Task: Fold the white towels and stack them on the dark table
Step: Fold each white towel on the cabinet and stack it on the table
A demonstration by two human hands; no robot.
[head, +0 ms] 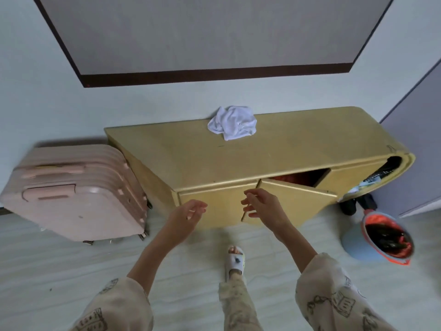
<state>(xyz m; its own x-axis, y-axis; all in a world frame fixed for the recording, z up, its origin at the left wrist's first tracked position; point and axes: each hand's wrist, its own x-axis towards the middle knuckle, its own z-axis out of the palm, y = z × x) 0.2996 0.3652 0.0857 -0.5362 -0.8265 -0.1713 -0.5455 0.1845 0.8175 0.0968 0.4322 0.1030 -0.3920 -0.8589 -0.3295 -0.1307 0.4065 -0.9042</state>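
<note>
Low yellow wooden cabinet (238, 158) against the pale wall, long top mostly bare, rounded at the right end. Right-hand door (296, 197) swung part way out toward the floor; something red and dark inside, too shadowed to identify. At the far right end, an open cavity with dark and printed items, hard to make out. Above, a large grey panel (210, 32) with dark brown border, cut off by the top of the frame.

Pink ribbed hard-shell suitcase (76, 189) lying just left of the cabinet, almost touching its left side, narrowing the floor on that side. Pale wood-grain floor (191, 254) open in front of the cabinet. Grey-lilac door or panel (415, 149) at the right edge, cut off by the frame.

Blue bin (358, 244) with orange-red liner and dark contents on the floor near the cabinet's right end; dark shoes just behind it, partly hidden.

Crumpled white towel (232, 123) unfolded at the back edge of the cabinet top, touching or nearly touching the wall. No dark table in view.

Left hand (188, 213) held in front of the left door, fingers loosely bent, holding nothing. Right hand (262, 204) spread at the seam between the doors, fingers relaxed, empty; contact with the door edge unclear. Patterned cream sleeves cut off at the bottom. One foot in a white sandal (235, 259) on the floor between the arms.
</note>
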